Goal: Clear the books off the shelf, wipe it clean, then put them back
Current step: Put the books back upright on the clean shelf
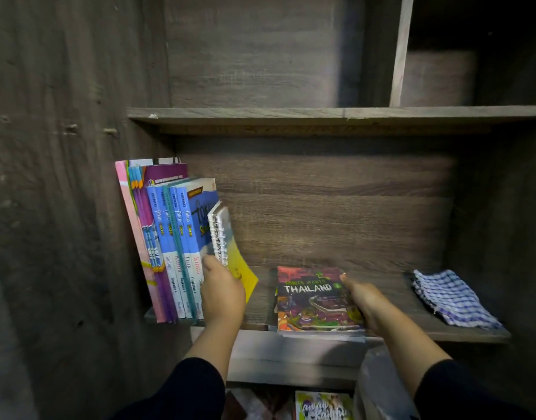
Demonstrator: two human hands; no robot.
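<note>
Several books (169,244) stand upright at the left end of the wooden shelf (406,331), with blue, pink and purple spines. My left hand (222,294) grips a spiral-bound notebook (227,244) with a yellow cover, tilted against those books. A small stack topped by a dark book titled THAILAND (313,301) lies flat in the middle of the shelf. My right hand (366,304) holds that stack at its right edge, fingers curled round it. A blue-and-white checked cloth (451,297) lies folded at the right end of the shelf.
An upper shelf board (321,115) runs above, with a vertical divider (401,50) at the upper right. The dark cabinet wall (63,207) closes the left side. Below the shelf lie another colourful book (324,406) and something in clear plastic (378,383).
</note>
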